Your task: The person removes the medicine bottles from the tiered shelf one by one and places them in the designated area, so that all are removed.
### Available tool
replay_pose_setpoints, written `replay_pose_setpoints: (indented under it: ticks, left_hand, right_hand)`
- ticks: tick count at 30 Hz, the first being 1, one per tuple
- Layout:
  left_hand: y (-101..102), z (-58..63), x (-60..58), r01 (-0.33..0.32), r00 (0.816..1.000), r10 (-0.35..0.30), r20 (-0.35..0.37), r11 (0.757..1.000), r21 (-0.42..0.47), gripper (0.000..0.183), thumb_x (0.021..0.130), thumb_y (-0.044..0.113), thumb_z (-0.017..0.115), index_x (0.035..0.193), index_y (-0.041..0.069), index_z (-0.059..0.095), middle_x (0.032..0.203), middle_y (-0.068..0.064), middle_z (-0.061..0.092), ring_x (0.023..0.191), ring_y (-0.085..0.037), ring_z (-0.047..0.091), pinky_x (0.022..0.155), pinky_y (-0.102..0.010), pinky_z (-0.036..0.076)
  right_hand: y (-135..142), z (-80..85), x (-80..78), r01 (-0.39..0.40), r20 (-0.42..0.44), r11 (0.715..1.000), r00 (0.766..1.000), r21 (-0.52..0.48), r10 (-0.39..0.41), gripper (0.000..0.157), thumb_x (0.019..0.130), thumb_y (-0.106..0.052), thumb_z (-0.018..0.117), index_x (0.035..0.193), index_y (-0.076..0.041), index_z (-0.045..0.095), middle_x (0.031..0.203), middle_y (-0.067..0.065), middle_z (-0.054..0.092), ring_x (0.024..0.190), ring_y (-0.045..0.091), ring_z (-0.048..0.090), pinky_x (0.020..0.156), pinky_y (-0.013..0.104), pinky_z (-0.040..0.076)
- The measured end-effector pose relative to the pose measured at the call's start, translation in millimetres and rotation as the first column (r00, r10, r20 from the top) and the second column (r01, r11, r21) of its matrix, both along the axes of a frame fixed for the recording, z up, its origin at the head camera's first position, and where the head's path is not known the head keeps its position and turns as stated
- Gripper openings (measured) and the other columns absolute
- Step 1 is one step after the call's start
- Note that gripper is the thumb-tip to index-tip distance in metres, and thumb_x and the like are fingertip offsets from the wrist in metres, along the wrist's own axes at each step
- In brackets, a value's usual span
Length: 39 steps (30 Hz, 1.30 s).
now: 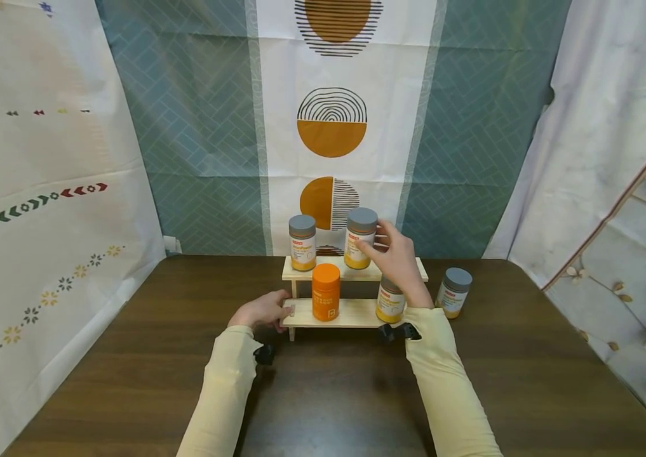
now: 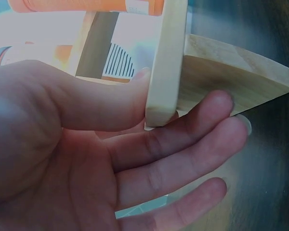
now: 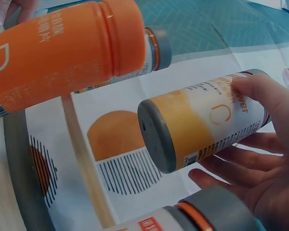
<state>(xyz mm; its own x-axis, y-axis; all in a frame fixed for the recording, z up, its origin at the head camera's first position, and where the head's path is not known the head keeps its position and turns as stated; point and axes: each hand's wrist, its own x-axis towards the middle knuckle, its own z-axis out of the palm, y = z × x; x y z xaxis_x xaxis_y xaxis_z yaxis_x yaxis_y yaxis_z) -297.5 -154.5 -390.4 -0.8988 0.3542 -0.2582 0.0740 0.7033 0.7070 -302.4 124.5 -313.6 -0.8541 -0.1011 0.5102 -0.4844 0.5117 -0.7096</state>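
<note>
My right hand (image 1: pixel 396 259) grips a white-and-yellow supplement bottle with a grey lid (image 1: pixel 360 223), thumb on its label and fingers round the far side. In the right wrist view the grey base of this bottle (image 3: pixel 156 137) shows, above the upper tier of a two-tier wooden rack (image 1: pixel 351 275). My left hand (image 1: pixel 262 310) holds the left end of the lower tier (image 1: pixel 357 312), thumb on top and fingers beneath. An orange bottle (image 1: pixel 326 293) stands on that tier, and a grey-lidded bottle (image 1: pixel 389 304) stands to its right, partly behind my right wrist.
Another grey-lidded bottle (image 1: pixel 302 243) stands on the upper tier at the left. One more bottle (image 1: pixel 454 293) stands on the dark wooden table (image 1: pixel 323 393), right of the rack. A patterned curtain (image 1: pixel 331 70) hangs behind the table, with pale cloths at both sides.
</note>
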Motion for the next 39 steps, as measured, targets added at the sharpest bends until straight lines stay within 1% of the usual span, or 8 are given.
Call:
replay_pose_setpoints:
  ticks: [7, 15, 19, 22, 28, 30, 36, 39]
  left_hand:
    - [-6, 0.2, -2.0, 0.051, 0.999, -0.052, 0.016, 0.999, 0.017, 0.043, 0.100, 0.024, 0.053, 0.130, -0.006, 0.044, 0.080, -0.013, 0.062, 0.067, -0.021, 0.067, 0.067, -0.033, 0.054]
    - [2, 0.8, 0.5, 0.001, 1.000, -0.001, 0.013, 1.000, -0.006, 0.040, 0.101, 0.018, 0.050, 0.134, -0.004, 0.043, 0.083, -0.015, 0.063, 0.070, -0.024, 0.067, 0.072, -0.038, 0.055]
    - [2, 1.1, 1.5, -0.004, 1.000, 0.004, 0.007, 1.000, -0.014, 0.041, 0.101, 0.019, 0.050, 0.134, -0.003, 0.043, 0.082, -0.013, 0.062, 0.069, -0.022, 0.066, 0.073, -0.039, 0.054]
    - [1, 0.6, 1.3, -0.010, 1.000, 0.010, 0.011, 1.000, -0.009, 0.041, 0.101, 0.019, 0.050, 0.134, -0.003, 0.043, 0.082, -0.014, 0.062, 0.069, -0.022, 0.065, 0.073, -0.039, 0.054]
    - [0, -0.7, 1.0, -0.019, 1.000, 0.019, 0.016, 1.000, -0.007, 0.040, 0.101, 0.018, 0.050, 0.134, -0.003, 0.044, 0.083, -0.013, 0.062, 0.069, -0.021, 0.065, 0.073, -0.038, 0.055]
    - [1, -0.8, 1.3, -0.018, 1.000, 0.018, 0.013, 1.000, -0.005, 0.039, 0.101, 0.018, 0.050, 0.134, -0.003, 0.044, 0.084, -0.013, 0.062, 0.068, -0.021, 0.064, 0.073, -0.038, 0.054]
    - [1, -0.4, 1.6, -0.024, 1.000, 0.024, 0.013, 1.000, 0.009, 0.039, 0.101, 0.017, 0.049, 0.134, -0.004, 0.043, 0.086, -0.014, 0.062, 0.068, -0.020, 0.066, 0.073, -0.039, 0.055]
    - [2, -1.5, 1.2, -0.049, 0.999, 0.049, 0.015, 0.999, 0.011, 0.039, 0.101, 0.016, 0.050, 0.134, -0.004, 0.044, 0.086, -0.015, 0.063, 0.068, -0.021, 0.067, 0.073, -0.039, 0.055]
  right_hand:
    - [8, 9.6, 5.0, 0.006, 0.021, 0.999, 1.000, -0.049, -0.005, 0.058, 0.090, -0.026, 0.070, 0.139, -0.007, 0.047, 0.125, 0.022, 0.063, 0.111, 0.037, 0.065, 0.093, 0.047, 0.052]
    - [30, 13.4, 8.1, 0.020, -0.035, 0.998, 0.999, -0.061, -0.022, 0.056, 0.091, -0.022, 0.069, 0.140, -0.007, 0.046, 0.126, 0.024, 0.062, 0.112, 0.038, 0.064, 0.094, 0.050, 0.051]
    - [41, 13.7, 13.3, 0.048, -0.086, 0.995, 0.995, -0.093, -0.056, 0.055, 0.091, -0.021, 0.069, 0.139, -0.006, 0.049, 0.124, 0.022, 0.064, 0.111, 0.036, 0.065, 0.093, 0.044, 0.053]
    - [50, 12.9, 19.3, 0.091, -0.111, 0.989, 0.988, -0.113, -0.104, 0.053, 0.091, -0.020, 0.069, 0.138, -0.007, 0.050, 0.123, 0.020, 0.065, 0.109, 0.027, 0.066, 0.091, 0.035, 0.053]
    - [74, 11.0, 35.6, 0.171, -0.098, 0.971, 0.977, -0.164, -0.189, 0.051, 0.092, -0.019, 0.067, 0.139, -0.011, 0.051, 0.124, 0.016, 0.065, 0.099, -0.010, 0.058, 0.088, 0.016, 0.047]
    - [81, 10.7, 40.3, 0.181, -0.100, 0.966, 0.974, -0.186, -0.202, 0.051, 0.091, -0.017, 0.067, 0.139, -0.011, 0.051, 0.122, 0.010, 0.065, 0.098, -0.014, 0.056, 0.086, 0.012, 0.046]
    - [99, 9.1, 48.5, 0.178, -0.151, 0.969, 0.967, -0.169, -0.204, 0.051, 0.089, -0.012, 0.069, 0.137, -0.006, 0.052, 0.105, -0.027, 0.057, 0.096, -0.015, 0.056, 0.081, 0.005, 0.044]
    - [102, 8.5, 49.7, 0.155, -0.184, 0.978, 0.966, -0.143, -0.180, 0.051, 0.089, -0.009, 0.070, 0.136, -0.004, 0.053, 0.102, -0.032, 0.055, 0.095, -0.016, 0.057, 0.079, 0.004, 0.045]
